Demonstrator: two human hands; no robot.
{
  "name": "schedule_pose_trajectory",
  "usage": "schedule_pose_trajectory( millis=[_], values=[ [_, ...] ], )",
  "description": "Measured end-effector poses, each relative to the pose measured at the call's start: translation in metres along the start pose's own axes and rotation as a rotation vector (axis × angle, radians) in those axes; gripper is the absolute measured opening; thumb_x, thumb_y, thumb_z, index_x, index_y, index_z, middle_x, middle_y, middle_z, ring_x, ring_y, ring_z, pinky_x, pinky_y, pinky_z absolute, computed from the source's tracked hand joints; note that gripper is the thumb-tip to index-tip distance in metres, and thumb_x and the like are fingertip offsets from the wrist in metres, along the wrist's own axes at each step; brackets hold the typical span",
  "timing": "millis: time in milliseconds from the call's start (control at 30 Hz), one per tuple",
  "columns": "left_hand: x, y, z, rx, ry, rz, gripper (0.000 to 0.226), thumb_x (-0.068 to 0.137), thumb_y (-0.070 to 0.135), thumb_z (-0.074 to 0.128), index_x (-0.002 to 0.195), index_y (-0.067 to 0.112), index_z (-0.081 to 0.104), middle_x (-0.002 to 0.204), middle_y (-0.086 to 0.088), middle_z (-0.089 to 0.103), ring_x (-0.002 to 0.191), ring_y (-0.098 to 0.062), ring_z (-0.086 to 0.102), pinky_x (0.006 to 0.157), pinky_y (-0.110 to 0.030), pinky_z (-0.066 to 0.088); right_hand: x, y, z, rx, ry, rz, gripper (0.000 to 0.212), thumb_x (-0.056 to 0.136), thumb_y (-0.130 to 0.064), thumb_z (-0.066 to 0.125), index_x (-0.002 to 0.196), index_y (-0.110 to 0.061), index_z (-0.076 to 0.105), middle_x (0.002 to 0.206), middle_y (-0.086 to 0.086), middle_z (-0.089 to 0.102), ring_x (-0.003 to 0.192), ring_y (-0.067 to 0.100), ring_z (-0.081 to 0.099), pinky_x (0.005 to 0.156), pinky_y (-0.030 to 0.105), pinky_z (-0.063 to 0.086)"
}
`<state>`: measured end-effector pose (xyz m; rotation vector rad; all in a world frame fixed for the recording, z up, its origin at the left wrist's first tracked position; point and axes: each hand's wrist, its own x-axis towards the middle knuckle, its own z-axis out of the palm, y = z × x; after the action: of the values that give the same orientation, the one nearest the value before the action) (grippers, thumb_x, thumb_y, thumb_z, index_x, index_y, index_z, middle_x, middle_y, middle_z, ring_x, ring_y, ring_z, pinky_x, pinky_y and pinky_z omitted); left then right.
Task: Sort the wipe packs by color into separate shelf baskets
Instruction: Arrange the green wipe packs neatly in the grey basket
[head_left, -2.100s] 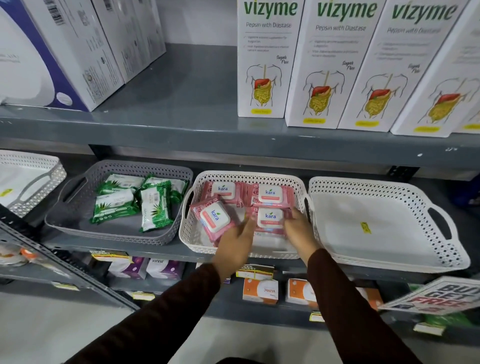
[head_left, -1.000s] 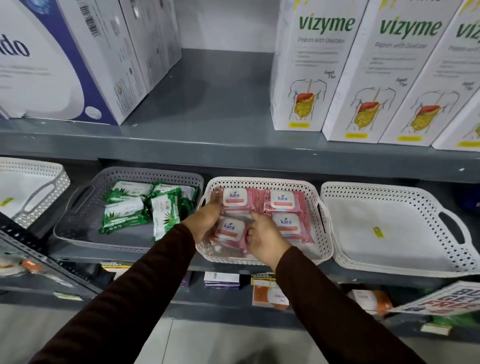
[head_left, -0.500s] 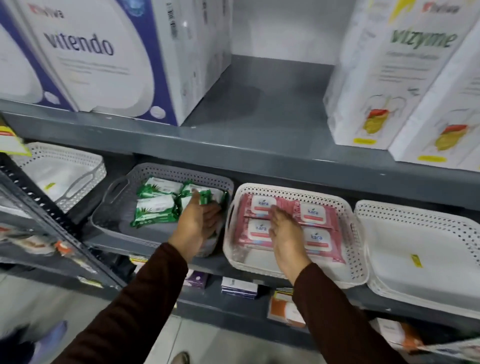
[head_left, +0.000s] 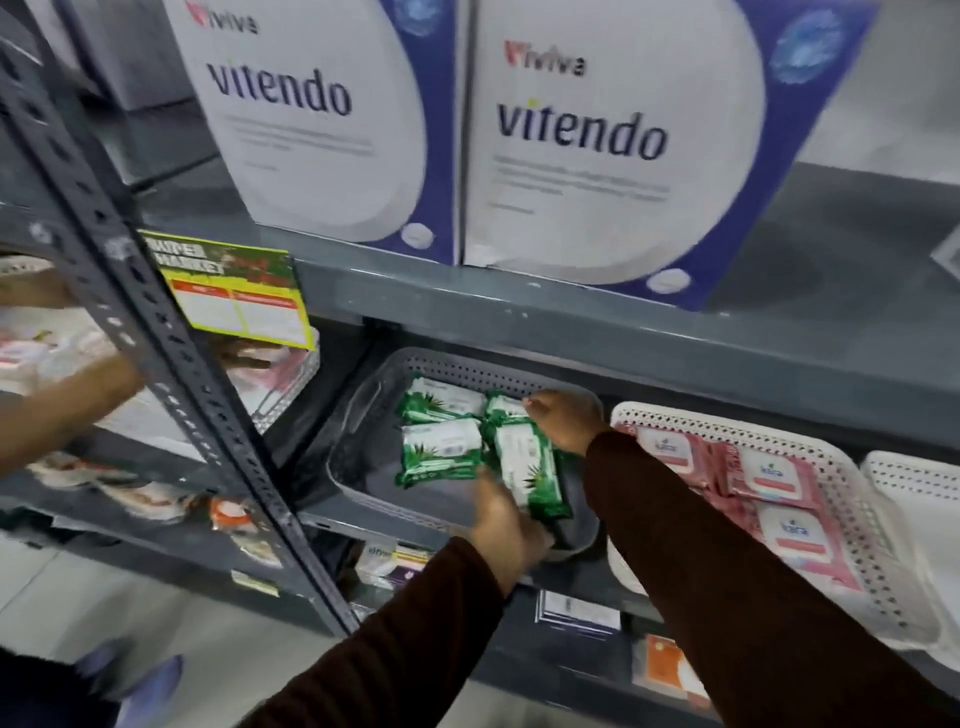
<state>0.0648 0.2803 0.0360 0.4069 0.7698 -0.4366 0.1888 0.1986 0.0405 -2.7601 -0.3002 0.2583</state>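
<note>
A grey basket (head_left: 358, 431) on the middle shelf holds several green wipe packs (head_left: 441, 447). One long green pack (head_left: 530, 478) lies lengthwise at the basket's right side. My right hand (head_left: 563, 421) curls its fingers over that pack's far end, against the back packs. My left hand (head_left: 506, 519) grips its near end at the basket's front rim; motion blur softens the fingers. To the right, a white basket (head_left: 852, 525) holds several pink wipe packs (head_left: 769, 478). My right sleeve crosses over that basket's left edge.
Another white basket (head_left: 914, 483) shows at the far right. Large Vitendo boxes (head_left: 597, 145) fill the upper shelf. A slanted grey upright (head_left: 156, 338) and a green price card (head_left: 234, 296) stand left. Another person's arm (head_left: 62, 410) reaches into the left shelf bay.
My right hand left the pink packs and crossed into the grey basket. My left hand slid back to the green pack's near end. The view swung left and closer.
</note>
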Motion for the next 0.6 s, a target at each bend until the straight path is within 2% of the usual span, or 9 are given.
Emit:
schedule_pose_trajectory(
  millis=[100, 167, 300, 367, 400, 433, 500, 567, 600],
  values=[
    [0.004, 0.01, 0.001, 0.003, 0.048, 0.016, 0.091, 0.09, 0.073, 0.034, 0.145, 0.001, 0.039, 0.143, -0.027, 0.046, 0.126, -0.04, 0.05, 0.1, -0.051, 0.041, 0.009, 0.0, 0.005, 0.092, -0.096, 0.125, 0.036, 0.098, -0.03, 0.046, 0.12, -0.01, 0.066, 0.13, 0.016, 0.062, 0.122, 0.03, 0.055, 0.1, 0.03, 0.04],
    [0.005, 0.018, 0.0, 0.062, 0.099, 0.054, 0.079, 0.095, 0.064, 0.036, 0.143, 0.002, 0.042, 0.138, -0.024, 0.051, 0.118, -0.038, 0.055, 0.098, -0.046, 0.045, 0.002, 0.001, 0.005, 0.142, -0.075, 0.151, 0.032, 0.096, -0.027, 0.05, 0.112, -0.006, 0.069, 0.12, 0.018, 0.066, 0.115, 0.032, 0.059, 0.092, 0.03, 0.043],
    [0.01, 0.028, -0.002, 0.262, 0.153, 0.127, 0.066, 0.102, 0.053, 0.031, 0.144, 0.003, 0.041, 0.136, -0.017, 0.057, 0.124, -0.027, 0.056, 0.095, -0.033, 0.047, -0.033, 0.003, -0.005, 0.209, 0.183, 0.151, 0.024, 0.092, -0.024, 0.053, 0.084, -0.011, 0.072, 0.09, 0.017, 0.073, 0.087, 0.034, 0.069, 0.073, 0.035, 0.05],
    [0.009, 0.034, 0.002, 0.385, 0.126, 0.185, 0.063, 0.103, 0.051, 0.03, 0.144, 0.004, 0.041, 0.117, -0.017, 0.069, 0.103, -0.019, 0.069, 0.082, -0.023, 0.053, -0.052, 0.001, -0.011, 0.203, 0.324, 0.227, 0.021, 0.089, -0.023, 0.054, 0.084, -0.011, 0.071, 0.084, 0.017, 0.072, 0.08, 0.034, 0.067, 0.065, 0.033, 0.047],
    [0.01, 0.037, 0.007, 0.431, 0.103, 0.212, 0.062, 0.103, 0.051, 0.028, 0.145, 0.008, 0.04, 0.121, -0.015, 0.066, 0.101, -0.019, 0.068, 0.078, -0.022, 0.053, -0.059, -0.001, -0.014, 0.21, 0.376, 0.276, 0.02, 0.088, -0.021, 0.054, 0.082, -0.01, 0.069, 0.082, 0.018, 0.071, 0.078, 0.035, 0.065, 0.063, 0.032, 0.043],
    [0.015, 0.041, 0.01, 0.468, 0.078, 0.235, 0.063, 0.103, 0.052, 0.026, 0.146, 0.008, 0.039, 0.133, -0.009, 0.059, 0.106, -0.021, 0.064, 0.079, -0.023, 0.052, -0.064, -0.002, -0.015, 0.226, 0.401, 0.308, 0.018, 0.088, -0.018, 0.054, 0.078, -0.01, 0.066, 0.08, 0.018, 0.069, 0.075, 0.034, 0.063, 0.062, 0.03, 0.039],
    [0.023, 0.047, 0.013, 0.527, 0.034, 0.258, 0.065, 0.103, 0.054, 0.022, 0.153, 0.014, 0.023, 0.156, -0.004, 0.032, 0.133, -0.024, 0.044, 0.104, -0.029, 0.04, -0.07, -0.003, -0.014, 0.259, 0.363, 0.355, 0.012, 0.084, -0.01, 0.054, 0.076, -0.009, 0.063, 0.076, 0.016, 0.065, 0.073, 0.033, 0.06, 0.062, 0.029, 0.037],
    [0.032, 0.051, 0.012, 0.585, 0.012, 0.273, 0.066, 0.102, 0.055, 0.02, 0.155, 0.018, 0.009, 0.162, -0.007, 0.013, 0.147, -0.023, 0.018, 0.118, -0.038, 0.016, -0.072, -0.001, -0.006, 0.286, 0.274, 0.396, 0.009, 0.08, -0.004, 0.055, 0.081, -0.003, 0.063, 0.078, 0.016, 0.065, 0.076, 0.033, 0.062, 0.062, 0.031, 0.041],
    [0.035, 0.054, 0.01, 0.608, 0.018, 0.274, 0.067, 0.102, 0.057, 0.019, 0.156, 0.019, 0.008, 0.162, -0.008, 0.012, 0.148, -0.024, 0.016, 0.119, -0.04, 0.014, -0.074, -0.002, -0.001, 0.279, 0.234, 0.396, 0.009, 0.08, -0.003, 0.055, 0.083, -0.001, 0.063, 0.081, 0.017, 0.065, 0.079, 0.034, 0.063, 0.062, 0.032, 0.044]
  ],
)
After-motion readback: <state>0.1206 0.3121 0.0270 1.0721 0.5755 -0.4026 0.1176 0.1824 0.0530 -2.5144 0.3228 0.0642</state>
